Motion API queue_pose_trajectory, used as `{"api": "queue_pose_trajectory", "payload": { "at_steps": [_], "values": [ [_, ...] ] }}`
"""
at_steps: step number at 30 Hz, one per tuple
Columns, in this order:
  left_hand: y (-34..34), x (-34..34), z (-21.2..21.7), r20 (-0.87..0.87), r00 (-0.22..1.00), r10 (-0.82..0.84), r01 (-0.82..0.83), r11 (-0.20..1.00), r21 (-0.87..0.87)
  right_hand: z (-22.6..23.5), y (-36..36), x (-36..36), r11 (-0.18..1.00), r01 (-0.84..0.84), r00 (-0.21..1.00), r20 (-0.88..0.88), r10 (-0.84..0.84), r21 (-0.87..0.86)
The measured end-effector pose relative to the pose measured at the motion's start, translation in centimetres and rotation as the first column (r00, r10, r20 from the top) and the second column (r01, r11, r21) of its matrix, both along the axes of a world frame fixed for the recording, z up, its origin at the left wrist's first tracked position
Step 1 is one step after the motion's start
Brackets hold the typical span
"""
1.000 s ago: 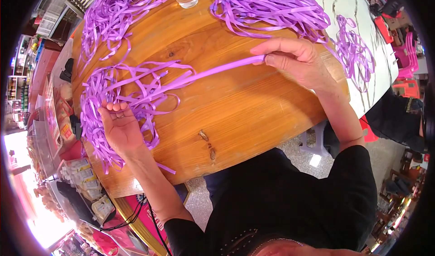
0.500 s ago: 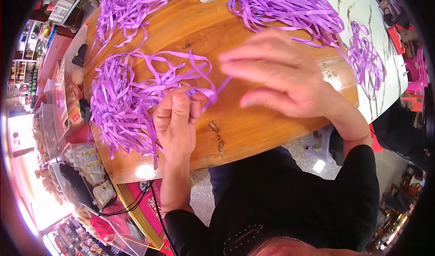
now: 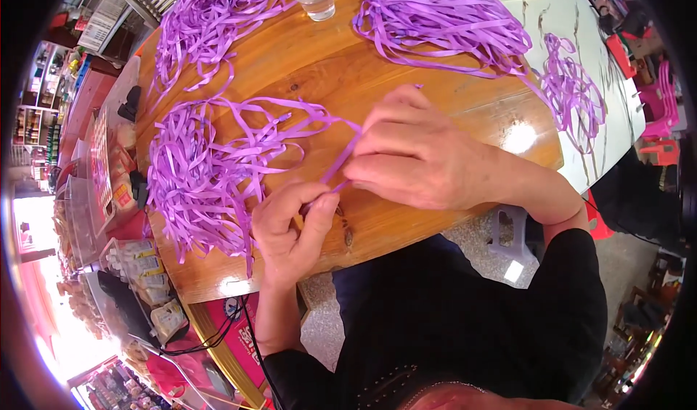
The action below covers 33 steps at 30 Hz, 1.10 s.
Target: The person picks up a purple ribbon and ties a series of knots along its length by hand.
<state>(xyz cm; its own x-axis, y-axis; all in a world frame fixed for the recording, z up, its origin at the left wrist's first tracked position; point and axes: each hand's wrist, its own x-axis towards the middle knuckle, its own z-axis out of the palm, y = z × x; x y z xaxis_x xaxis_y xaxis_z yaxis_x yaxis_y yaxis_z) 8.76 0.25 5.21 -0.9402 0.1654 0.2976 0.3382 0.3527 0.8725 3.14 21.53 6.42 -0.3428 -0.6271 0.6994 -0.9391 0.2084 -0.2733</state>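
Observation:
A purple ribbon (image 3: 338, 164) is stretched between my two hands over the near part of the wooden table. My left hand (image 3: 292, 225) pinches it between thumb and forefinger. Fingers of my right hand (image 3: 417, 152) are curled closed around another part of the ribbon, and a short tip pokes out above them. From my right hand a strand runs left to a loose heap of purple ribbons (image 3: 203, 177), which lies just beyond my left hand. Exactly how the ribbon passes inside my fingers is hidden.
More purple ribbon heaps lie at the far left (image 3: 200, 29) and far right (image 3: 446, 25). A small tangle (image 3: 573, 90) rests on the white marbled surface (image 3: 617, 68). A clear cup of liquid (image 3: 316, 0) stands between the far heaps. Packages (image 3: 141, 272) line the left side.
My right hand has gone from spread fingers to a closed grip on the ribbon. The left hand has shifted down and slightly right. The ribbon between them is now drawn taut.

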Motion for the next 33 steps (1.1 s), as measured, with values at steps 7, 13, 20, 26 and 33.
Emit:
{"api": "queue_pose_trajectory", "payload": {
  "at_steps": [7, 13, 20, 26, 33],
  "values": [
    [-3.6, 0.8, 0.9, -0.100, 0.994, 0.046, -0.055, 0.995, -0.087, 1.3, 5.3, 0.3, 0.983, 0.156, 0.985, 0.059, -0.163, 0.099],
    [-6.7, 1.3, 1.5, -0.265, 0.962, 0.060, -0.125, 0.964, -0.234, 1.4, 9.9, 0.6, 0.926, 0.307, 0.949, -0.001, -0.315, 0.219],
    [-12.4, 2.8, 0.4, -0.168, 0.940, 0.297, -0.312, 0.947, -0.076, 0.6, 14.5, 1.5, 0.877, 0.445, 0.890, 0.015, -0.455, 0.182],
    [-13.5, 3.7, 0.0, -0.111, 0.965, 0.238, -0.249, 0.964, -0.091, -0.2, 16.6, 2.5, 0.877, 0.476, 0.865, 0.147, -0.480, 0.061],
    [-14.1, 4.2, 0.6, -0.127, 0.972, 0.199, -0.220, 0.958, -0.185, -0.6, 20.1, 2.8, 0.862, 0.502, 0.788, 0.450, -0.421, -0.074]
  ]
}}
